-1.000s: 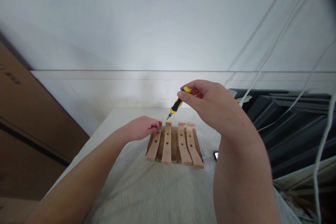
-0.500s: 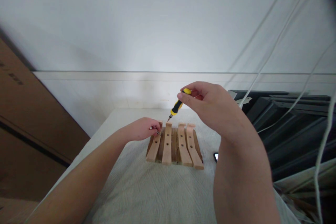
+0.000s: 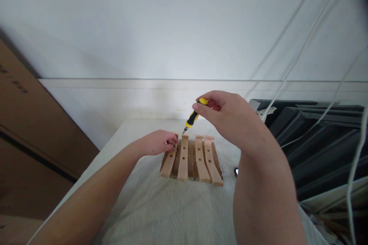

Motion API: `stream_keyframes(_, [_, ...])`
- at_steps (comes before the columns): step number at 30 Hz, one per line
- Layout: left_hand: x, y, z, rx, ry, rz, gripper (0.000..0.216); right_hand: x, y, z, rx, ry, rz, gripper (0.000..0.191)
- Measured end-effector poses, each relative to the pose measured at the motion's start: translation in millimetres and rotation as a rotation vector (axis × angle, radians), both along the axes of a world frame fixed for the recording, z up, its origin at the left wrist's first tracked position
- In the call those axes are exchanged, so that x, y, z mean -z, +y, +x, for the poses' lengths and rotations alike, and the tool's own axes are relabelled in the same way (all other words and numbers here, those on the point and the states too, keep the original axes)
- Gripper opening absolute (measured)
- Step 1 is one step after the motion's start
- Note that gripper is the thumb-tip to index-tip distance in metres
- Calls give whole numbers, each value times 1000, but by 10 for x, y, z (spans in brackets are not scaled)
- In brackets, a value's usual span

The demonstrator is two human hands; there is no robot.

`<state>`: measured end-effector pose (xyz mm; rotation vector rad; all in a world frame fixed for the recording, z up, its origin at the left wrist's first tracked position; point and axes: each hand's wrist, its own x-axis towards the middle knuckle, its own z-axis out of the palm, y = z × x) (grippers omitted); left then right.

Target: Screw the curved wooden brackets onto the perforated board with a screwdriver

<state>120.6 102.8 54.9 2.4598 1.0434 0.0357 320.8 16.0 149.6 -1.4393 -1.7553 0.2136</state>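
Observation:
In my right hand (image 3: 225, 113) is a yellow-and-black screwdriver (image 3: 193, 118), its fingers closed round the handle's top. The tool tilts down to the left, with its tip just above the upper end of a wooden hook piece (image 3: 183, 164). My left hand (image 3: 161, 142) is closed in a pinch at the upper part of the leftmost hook piece (image 3: 167, 169). A small shiny metal piece, like a screw, shows at its fingertips, mostly hidden. Several such pale pieces, with dark holes or screw heads, lie across a brown wooden board (image 3: 192, 160).
The board lies on a table with a pale cloth (image 3: 172, 210) against a white wall (image 3: 161, 26). A dark-edged object (image 3: 236, 172) is partly behind my right forearm. Dark grey panels (image 3: 322, 134) and white cables (image 3: 304, 46) are at right, a cardboard box (image 3: 37, 122) at left.
The screwdriver and my right hand have shifted very slightly left and down. My left fingers have turned a little at the leftmost piece, hiding more of the metal piece.

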Motion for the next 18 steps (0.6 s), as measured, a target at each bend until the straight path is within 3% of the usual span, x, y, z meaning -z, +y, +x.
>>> stream_keyframes(7, [68,38,-2,-10,9,47,25,4,-1,1,11,-9,6,29])
stream_keyframes(18, [37,21,3,-1,40,17,28,-1,6,-5,20,-22,-10,29])
